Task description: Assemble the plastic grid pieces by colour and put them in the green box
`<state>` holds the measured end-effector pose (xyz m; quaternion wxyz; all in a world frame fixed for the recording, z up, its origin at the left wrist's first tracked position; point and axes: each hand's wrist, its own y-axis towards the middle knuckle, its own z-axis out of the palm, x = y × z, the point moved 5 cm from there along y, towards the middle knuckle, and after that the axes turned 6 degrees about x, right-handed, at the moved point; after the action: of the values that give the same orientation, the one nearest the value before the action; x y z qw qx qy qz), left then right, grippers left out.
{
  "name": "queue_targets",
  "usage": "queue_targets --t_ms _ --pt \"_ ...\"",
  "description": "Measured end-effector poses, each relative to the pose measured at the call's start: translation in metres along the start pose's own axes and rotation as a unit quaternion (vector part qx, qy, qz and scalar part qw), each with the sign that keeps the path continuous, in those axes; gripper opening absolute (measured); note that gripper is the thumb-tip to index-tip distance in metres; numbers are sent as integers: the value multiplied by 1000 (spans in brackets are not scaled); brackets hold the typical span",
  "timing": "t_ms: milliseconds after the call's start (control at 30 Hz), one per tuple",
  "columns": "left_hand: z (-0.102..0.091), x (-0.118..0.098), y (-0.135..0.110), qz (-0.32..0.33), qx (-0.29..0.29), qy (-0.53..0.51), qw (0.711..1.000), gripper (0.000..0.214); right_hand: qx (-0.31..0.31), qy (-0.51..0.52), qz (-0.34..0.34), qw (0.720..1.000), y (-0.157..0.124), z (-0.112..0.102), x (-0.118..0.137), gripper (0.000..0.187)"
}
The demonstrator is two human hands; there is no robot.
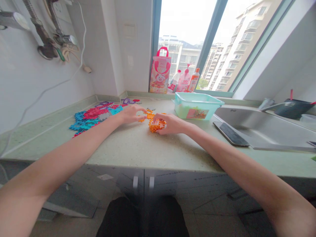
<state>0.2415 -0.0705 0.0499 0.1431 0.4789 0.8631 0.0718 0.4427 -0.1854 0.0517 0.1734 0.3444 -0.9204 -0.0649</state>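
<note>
My right hand (170, 123) is closed around a chunky orange cluster of interlocking plastic pieces (153, 127), which shows some white patches. My left hand (132, 113) reaches over the counter from the left, its thumb and fingers apart. Close to its fingertips lie loose orange pieces (150, 115), partly hidden by both hands. Behind and beside my left forearm spreads a pile of flat notched pieces (95, 113) in red, blue, turquoise, grey and purple.
A mint-green plastic tub (195, 107) stands behind my right hand. A phone (230, 134) lies at the edge of the steel sink (271, 131). On the windowsill are a pink bag (160, 75) and bottles (184, 81). A white cable (46, 90) hangs at left.
</note>
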Motion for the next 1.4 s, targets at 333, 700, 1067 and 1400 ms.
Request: queue_targets --t_ms 333,700,1067,1400 --pt "0 2 1 -12 2 7 1000 56 -3 -4 -8 1000 -2 -8 -1 42" --pt "-1 0 0 -21 13 16 1000 55 26 39 -5 999 -3 -1 -3 36" --pt "-1 2 0 -26 17 19 999 55 -49 -41 7 998 -4 -26 1 37" --pt "0 2 -1 -43 27 25 998 57 -299 -170 229 911 -62 -134 -79 48"
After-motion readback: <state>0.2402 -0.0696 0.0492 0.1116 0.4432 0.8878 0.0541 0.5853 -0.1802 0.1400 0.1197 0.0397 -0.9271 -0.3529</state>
